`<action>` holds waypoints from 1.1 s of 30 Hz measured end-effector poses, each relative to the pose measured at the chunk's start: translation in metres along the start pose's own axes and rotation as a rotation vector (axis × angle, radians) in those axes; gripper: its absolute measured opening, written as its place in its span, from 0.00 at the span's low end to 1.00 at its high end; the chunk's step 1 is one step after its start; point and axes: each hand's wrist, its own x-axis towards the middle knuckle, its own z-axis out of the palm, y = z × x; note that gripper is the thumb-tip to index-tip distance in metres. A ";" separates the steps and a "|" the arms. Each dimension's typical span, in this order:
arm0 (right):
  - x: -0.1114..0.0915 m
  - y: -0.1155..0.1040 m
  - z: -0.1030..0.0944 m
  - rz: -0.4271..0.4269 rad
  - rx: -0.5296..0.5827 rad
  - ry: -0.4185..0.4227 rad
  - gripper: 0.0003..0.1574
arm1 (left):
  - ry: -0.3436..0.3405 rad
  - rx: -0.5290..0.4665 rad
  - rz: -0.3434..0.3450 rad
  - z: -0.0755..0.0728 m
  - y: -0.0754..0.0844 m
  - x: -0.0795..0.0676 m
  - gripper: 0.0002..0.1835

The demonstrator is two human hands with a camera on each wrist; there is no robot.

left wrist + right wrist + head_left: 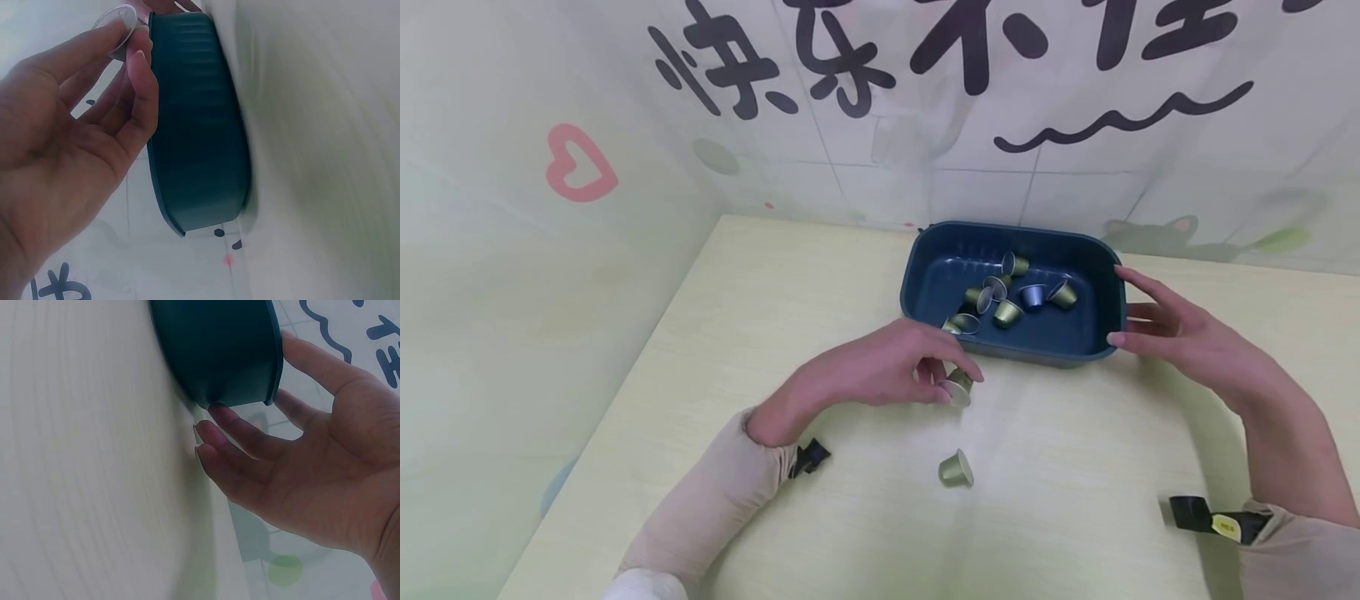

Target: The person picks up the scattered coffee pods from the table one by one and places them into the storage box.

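In the head view, my left hand pinches a pale green coffee capsule between thumb and fingers, just outside the front wall of a dark blue basin. The capsule's foil lid faces the camera in the left wrist view. My right hand holds the basin's right end, with thumb and index fingertips at the rim and the other fingers low against the outside wall. Several green capsules and a blue capsule lie inside the basin. Another green capsule lies on its side on the table.
The pale wooden table meets a wall sheet with large dark lettering close behind the basin. A second wall with a pink heart runs along the left side. Black straps sit at both wrists.
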 end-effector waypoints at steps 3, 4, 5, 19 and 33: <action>0.000 -0.001 0.000 -0.003 0.000 -0.003 0.55 | 0.012 -0.007 -0.011 -0.003 0.001 0.001 0.20; 0.000 -0.001 0.000 -0.003 0.000 -0.003 0.55 | 0.016 -0.013 -0.016 -0.004 0.001 0.001 0.20; 0.000 -0.001 0.000 0.001 0.000 -0.001 0.55 | 0.020 -0.020 -0.021 -0.005 0.001 0.001 0.20; 0.000 0.000 -0.001 0.006 0.004 -0.001 0.54 | 0.061 -0.031 -0.066 -0.014 0.001 0.007 0.20; 0.000 -0.001 -0.002 0.005 0.009 -0.002 0.54 | 0.095 -0.005 -0.050 -0.024 -0.002 0.012 0.17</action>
